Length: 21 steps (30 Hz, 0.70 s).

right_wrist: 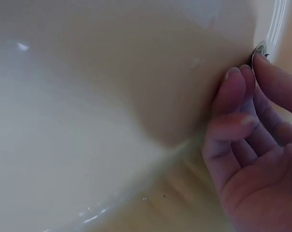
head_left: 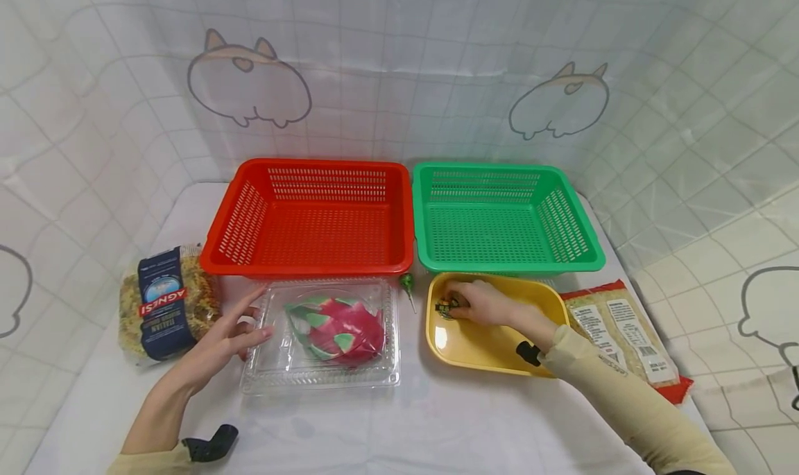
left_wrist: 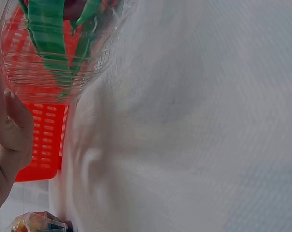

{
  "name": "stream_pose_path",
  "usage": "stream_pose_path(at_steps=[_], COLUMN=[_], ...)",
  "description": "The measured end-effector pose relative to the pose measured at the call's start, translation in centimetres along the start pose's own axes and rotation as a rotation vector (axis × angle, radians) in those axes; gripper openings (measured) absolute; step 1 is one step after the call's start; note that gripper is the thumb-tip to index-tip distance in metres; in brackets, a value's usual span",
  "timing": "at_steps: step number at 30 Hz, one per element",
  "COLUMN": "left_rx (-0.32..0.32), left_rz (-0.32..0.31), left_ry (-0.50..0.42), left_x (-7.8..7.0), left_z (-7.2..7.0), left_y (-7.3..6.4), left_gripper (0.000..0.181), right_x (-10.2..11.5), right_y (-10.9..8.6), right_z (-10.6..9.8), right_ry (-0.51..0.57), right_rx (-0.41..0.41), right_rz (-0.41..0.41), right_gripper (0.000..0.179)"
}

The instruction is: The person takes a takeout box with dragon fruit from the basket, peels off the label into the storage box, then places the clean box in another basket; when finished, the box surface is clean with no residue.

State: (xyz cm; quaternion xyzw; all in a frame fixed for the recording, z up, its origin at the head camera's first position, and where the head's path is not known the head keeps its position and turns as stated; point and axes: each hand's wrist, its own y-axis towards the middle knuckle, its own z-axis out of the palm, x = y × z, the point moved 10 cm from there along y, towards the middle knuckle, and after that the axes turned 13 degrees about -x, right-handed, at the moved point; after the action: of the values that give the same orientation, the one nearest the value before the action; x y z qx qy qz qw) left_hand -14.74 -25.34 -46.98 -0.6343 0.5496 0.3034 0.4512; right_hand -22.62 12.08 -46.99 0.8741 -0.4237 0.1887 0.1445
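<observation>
My right hand [head_left: 477, 303] reaches into the yellow tub [head_left: 480, 353]. Its thumb and fingers pinch a small, thin, dark badge-like piece [head_left: 444, 307] with yellow-green marks by the tub's left wall. From the right wrist view, that piece [right_wrist: 260, 49] looks flat with a silvery rim; its exact kind cannot be told. My left hand [head_left: 215, 347] is at the left edge of a clear plastic clamshell box [head_left: 268, 371], fingers loosely bent; whether they touch it is unclear. Inside the box lies a pink dragon fruit [head_left: 349, 329] with green scales.
Behind stand a red basket [head_left: 324, 267] and a green basket [head_left: 512, 265], side by side. A small green-topped item [head_left: 407, 284] with a thin pale stem lies between box and tub. A pasta bag [head_left: 165, 301] is at left, a red-edged grain packet [head_left: 624, 329] at right.
</observation>
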Motion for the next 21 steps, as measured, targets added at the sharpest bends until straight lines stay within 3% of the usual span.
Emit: stream_pose_path(at_steps=[8,21], left_rx=[0.0,0.003], left_rz=[0.001,0.013], left_ry=[-0.007,-0.013], left_x=[0.01,-0.05], left_z=[0.0,-0.01], left_y=[0.02,0.01], left_gripper=[0.083,0.082], right_x=[-0.39,-0.45], right_y=[-0.4,-0.67], right_z=[-0.31,-0.54], right_ry=[0.031,0.052], right_rx=[0.018,0.034], right_rz=[0.038,0.032], right_gripper=[0.024,0.022])
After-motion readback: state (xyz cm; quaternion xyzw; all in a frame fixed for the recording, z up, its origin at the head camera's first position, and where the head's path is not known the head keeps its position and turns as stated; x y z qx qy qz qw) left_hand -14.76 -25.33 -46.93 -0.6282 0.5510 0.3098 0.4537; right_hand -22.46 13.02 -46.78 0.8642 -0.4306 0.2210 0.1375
